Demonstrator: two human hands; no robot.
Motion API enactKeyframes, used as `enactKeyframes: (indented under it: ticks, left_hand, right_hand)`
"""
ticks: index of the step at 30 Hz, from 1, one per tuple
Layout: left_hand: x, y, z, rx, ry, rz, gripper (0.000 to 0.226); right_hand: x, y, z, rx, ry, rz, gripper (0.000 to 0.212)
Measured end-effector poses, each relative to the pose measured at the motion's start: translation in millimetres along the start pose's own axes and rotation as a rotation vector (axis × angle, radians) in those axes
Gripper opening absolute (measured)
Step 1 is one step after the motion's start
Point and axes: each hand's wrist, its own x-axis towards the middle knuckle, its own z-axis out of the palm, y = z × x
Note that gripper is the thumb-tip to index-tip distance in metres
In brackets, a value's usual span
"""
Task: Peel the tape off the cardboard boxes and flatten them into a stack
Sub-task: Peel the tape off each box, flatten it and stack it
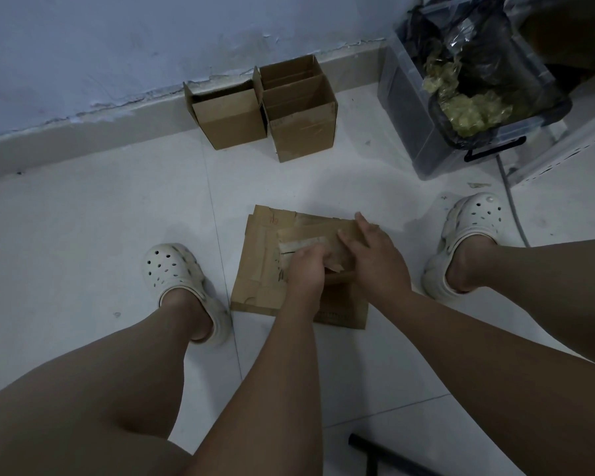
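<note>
On the tiled floor (83, 235) lie a flattened cardboard stack (255, 290), a shorter box (231, 121) beside a taller box (303, 132), and a clear bin (413, 132).

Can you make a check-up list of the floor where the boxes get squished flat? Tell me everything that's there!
Surface: white tiled floor; small scrap near the right shoe.
Job's things: flattened cardboard stack between the feet; two upright boxes, open-topped, by the wall.
Clutter: clear bin holding a black bag of crumpled tape; black bar at the bottom edge.
Grippers: left hand grips the stack's top piece; right hand presses it, fingers straight.
Cables: grey cable beside the bin.
Surroundings: blue-grey wall, flaking at its base.
</note>
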Motion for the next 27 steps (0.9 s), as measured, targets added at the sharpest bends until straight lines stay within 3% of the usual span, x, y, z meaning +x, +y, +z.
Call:
enactKeyframes:
  ticks: [2, 7, 12, 17, 21, 23, 25, 27]
  left_hand:
    - [0, 2, -3, -0.054, 0.013, -0.005, 0.011]
    - [8, 6, -19, -0.336, -0.067, 0.005, 0.018]
    - [16, 9, -31, -0.321, -0.176, -0.045, 0.024]
    - [24, 14, -34, -0.473, -0.114, -0.099, 0.031]
    - [24, 16, -30, -0.441, 0.001, -0.084, 0.029]
    - [24, 17, -33, -0.454, 0.008, -0.074, 0.039]
    - [25, 18, -37, -0.562, -0.001, -0.084, 0.044]
    - [27, 20, -43, -0.722, 0.006, -0.114, 0.034]
  right_hand:
    - [2, 2, 2, -0.118, -0.042, -0.075, 0.055]
    - [2, -9, 3, -0.182, -0.045, -0.021, 0.051]
    - [1, -19, 3, -0.233, -0.151, -0.033, 0.063]
    - [9, -27, 1, -0.379, -0.149, -0.219, 0.060]
    - [11, -39, 4, -0.270, -0.230, -0.126, 0.057]
    - [12, -42, 6, -0.272, -0.243, -0.112, 0.057]
    - [14, -43, 6, -0.275, -0.271, -0.107, 0.058]
    - [14, -43, 7, -0.293, -0.300, -0.105, 0.060]
